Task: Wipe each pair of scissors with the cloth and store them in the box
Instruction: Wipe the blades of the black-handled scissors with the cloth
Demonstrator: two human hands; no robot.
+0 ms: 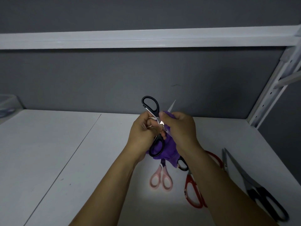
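Note:
Black-handled scissors (pixel 150 104) are held spread open above the white table. My left hand (pixel 143 132) grips them near the pivot, one loop up and one loop below my palm. My right hand (pixel 180 128) pinches a purple cloth (pixel 164 148) around one blade, whose tip pokes out above the cloth. On the table below lie pink-handled scissors (pixel 161 178), red-handled scissors (pixel 193 191), and large black-handled scissors (pixel 259 191) at the right. A further black loop (pixel 183 164) and a red loop (pixel 215 158) are partly hidden by my right forearm.
A clear plastic box (pixel 8 103) stands at the far left edge of the table (pixel 48 152). A grey back panel and a white shelf rail (pixel 146 39) lie ahead. A white upright post (pixel 270 95) runs along the right side.

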